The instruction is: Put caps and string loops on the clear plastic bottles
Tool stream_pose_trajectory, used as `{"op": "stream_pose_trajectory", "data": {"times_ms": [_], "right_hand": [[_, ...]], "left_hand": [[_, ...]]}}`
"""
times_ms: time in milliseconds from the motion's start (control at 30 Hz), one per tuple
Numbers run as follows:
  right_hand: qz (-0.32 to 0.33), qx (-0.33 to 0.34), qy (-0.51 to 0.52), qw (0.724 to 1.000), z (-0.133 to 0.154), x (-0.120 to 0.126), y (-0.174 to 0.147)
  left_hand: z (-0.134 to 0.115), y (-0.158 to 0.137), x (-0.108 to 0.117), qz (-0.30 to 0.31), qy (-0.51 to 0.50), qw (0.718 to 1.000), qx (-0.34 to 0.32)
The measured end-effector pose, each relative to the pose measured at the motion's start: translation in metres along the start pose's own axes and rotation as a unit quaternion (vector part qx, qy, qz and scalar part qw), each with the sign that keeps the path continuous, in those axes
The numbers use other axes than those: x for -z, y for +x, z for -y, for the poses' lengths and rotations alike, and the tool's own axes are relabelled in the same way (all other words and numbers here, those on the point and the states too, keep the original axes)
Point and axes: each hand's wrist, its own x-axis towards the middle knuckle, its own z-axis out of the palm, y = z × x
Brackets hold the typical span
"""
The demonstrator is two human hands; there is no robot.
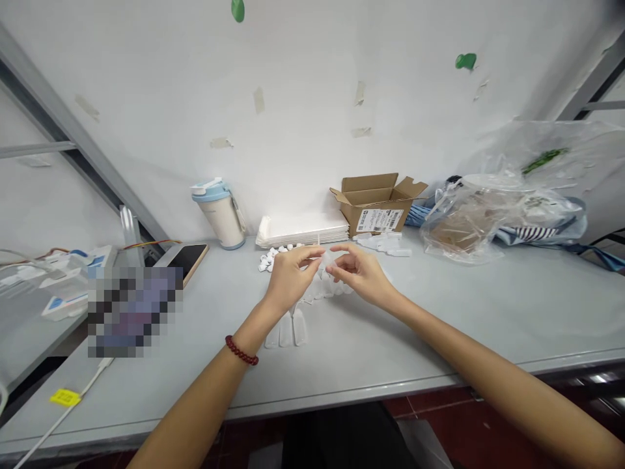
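Note:
My left hand (291, 277) and my right hand (361, 273) meet over the middle of the table. Between their fingertips is a small translucent plastic bottle (327, 260), pinched from both sides. A thin white tip rises beside my left fingers; whether it belongs to the bottle I cannot tell. Below my left wrist lie several flat translucent bottles (299, 329) side by side. Small white caps (267, 262) are piled just beyond my left hand. More small translucent pieces (325, 291) lie under my hands, partly hidden by them.
Behind my hands stand a stack of white trays (303, 231) and an open cardboard box (375, 202), with more translucent bottles (385, 245) in front. A blue-lidded cup (221, 215) and a phone (195, 259) are left. A clear plastic bag (463, 225) lies right. A white cable (88, 387) crosses the left edge.

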Motion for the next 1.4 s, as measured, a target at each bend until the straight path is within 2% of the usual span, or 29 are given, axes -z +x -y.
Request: {"op": "stream_pose_trajectory", "data": {"times_ms": [167,267,367,467,567,733,900,1133,1400], "right_hand": [[0.013,0.026,-0.010,1.000,-0.003,-0.003,-0.001],[0.008,0.026,0.006,1.000,-0.006,-0.003,0.000],[0.004,0.017,0.038,0.999,-0.007,-0.002,0.002],[-0.003,0.007,0.076,0.997,-0.007,-0.001,0.005],[0.014,-0.007,0.120,0.993,-0.005,0.000,0.006],[0.052,-0.032,0.154,0.986,0.004,0.003,0.005],[0.068,-0.048,0.195,0.977,0.009,0.004,0.004],[0.057,-0.064,0.254,0.963,0.004,0.002,0.005],[0.053,-0.067,0.249,0.965,0.006,0.001,0.004]], "left_hand": [[-0.003,-0.004,-0.003,0.034,0.009,0.999,-0.016],[-0.003,-0.005,-0.004,0.022,0.033,0.999,-0.034],[0.001,-0.005,-0.005,0.005,0.114,0.987,-0.113],[0.007,-0.005,-0.005,0.033,0.205,0.955,-0.212],[0.010,-0.006,-0.003,0.046,0.245,0.936,-0.250],[0.002,-0.006,0.000,0.018,0.230,0.943,-0.239],[-0.002,-0.006,0.000,0.054,0.219,0.944,-0.241],[0.001,-0.007,-0.002,0.059,0.253,0.930,-0.260],[-0.003,-0.008,0.002,0.078,0.281,0.923,-0.253]]}}
